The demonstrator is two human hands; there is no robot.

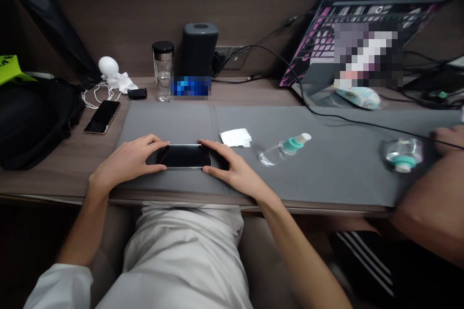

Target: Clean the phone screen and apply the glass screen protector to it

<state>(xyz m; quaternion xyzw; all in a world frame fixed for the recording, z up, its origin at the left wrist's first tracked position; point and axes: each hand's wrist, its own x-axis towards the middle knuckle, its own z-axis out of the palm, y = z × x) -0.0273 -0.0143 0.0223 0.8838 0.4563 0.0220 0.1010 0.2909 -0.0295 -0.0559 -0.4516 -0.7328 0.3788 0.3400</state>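
Observation:
A black smartphone (183, 156) lies sideways, screen up, over the grey desk mat (163, 120) in front of me. My left hand (132, 157) grips its left end between thumb and fingers. At the opposite end, my right hand (228, 161) pinches it by the top and bottom edges. Whether the phone rests on the mat or is slightly raised, I cannot tell. Just beyond my right hand are some white paper pieces (236, 137). A clear spray bottle with a teal collar (286, 148) lies on its side farther right.
Another phone (103, 117) lies left, near a black bag (36, 120) and white cables. A glass tumbler (164, 75) and a dark speaker-like cylinder (199, 50) stand behind. Right are a tilted laptop (319, 41), mouse (358, 97), second bottle (403, 154) and another person's arm (431, 203).

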